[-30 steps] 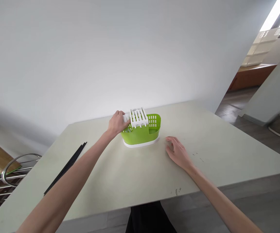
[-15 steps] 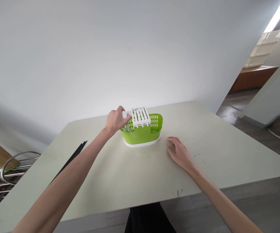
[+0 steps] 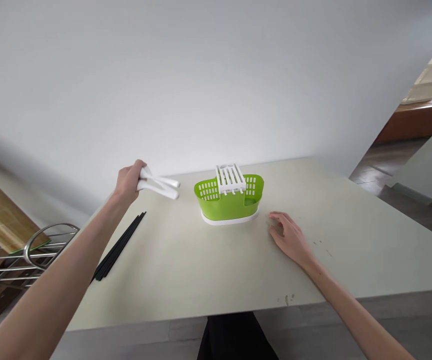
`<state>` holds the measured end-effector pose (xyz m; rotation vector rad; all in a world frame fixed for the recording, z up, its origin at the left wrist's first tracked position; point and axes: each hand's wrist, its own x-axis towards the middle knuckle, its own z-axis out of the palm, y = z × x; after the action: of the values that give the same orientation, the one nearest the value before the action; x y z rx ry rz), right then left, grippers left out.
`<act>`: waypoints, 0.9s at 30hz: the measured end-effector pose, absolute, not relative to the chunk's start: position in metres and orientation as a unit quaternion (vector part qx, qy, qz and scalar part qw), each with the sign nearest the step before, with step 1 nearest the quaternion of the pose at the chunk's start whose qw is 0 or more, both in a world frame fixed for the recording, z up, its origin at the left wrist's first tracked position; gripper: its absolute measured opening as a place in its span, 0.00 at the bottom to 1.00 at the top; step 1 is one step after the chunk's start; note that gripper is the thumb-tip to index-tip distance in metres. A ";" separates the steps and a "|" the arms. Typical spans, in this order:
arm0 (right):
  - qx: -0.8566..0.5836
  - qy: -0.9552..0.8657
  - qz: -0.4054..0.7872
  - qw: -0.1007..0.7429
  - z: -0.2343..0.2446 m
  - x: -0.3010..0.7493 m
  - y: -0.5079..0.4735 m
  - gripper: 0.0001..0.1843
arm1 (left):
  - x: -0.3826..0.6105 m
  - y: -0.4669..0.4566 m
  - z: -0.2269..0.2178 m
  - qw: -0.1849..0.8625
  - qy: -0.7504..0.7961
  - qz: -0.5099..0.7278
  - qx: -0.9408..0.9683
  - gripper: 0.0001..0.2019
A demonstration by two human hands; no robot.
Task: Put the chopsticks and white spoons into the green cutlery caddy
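My left hand is closed around white spoons, held above the table to the left of a green basket. Their long handles point right, and my fingers cover much of the other ends. The green utensil basket stands upright on a white base, with a white slatted rack across its top middle. My right hand rests on the table just right of the basket, its fingers loosely curved and apart, with nothing in it. Black chopsticks lie in a bundle near my left forearm.
The pale table stands against a white wall. Beyond its left edge are a metal wire rack and a bamboo board. Several dark marks spot the tabletop at the right.
My left hand has lifted the white spoons out of the basket's left side and carried them left. The right hand stays beside the basket. The view has shifted slightly left.
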<state>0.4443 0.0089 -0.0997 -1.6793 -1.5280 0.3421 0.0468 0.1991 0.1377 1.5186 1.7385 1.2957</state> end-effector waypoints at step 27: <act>-0.702 -0.600 0.120 0.365 -0.090 0.442 -0.001 0.17 | -0.042 0.185 0.017 0.186 0.574 0.124 0.788 0.20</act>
<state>0.4416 -0.0011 -0.0896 -1.8049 -1.5417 0.3084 -0.0419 0.1847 0.0167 2.2182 1.6173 0.3493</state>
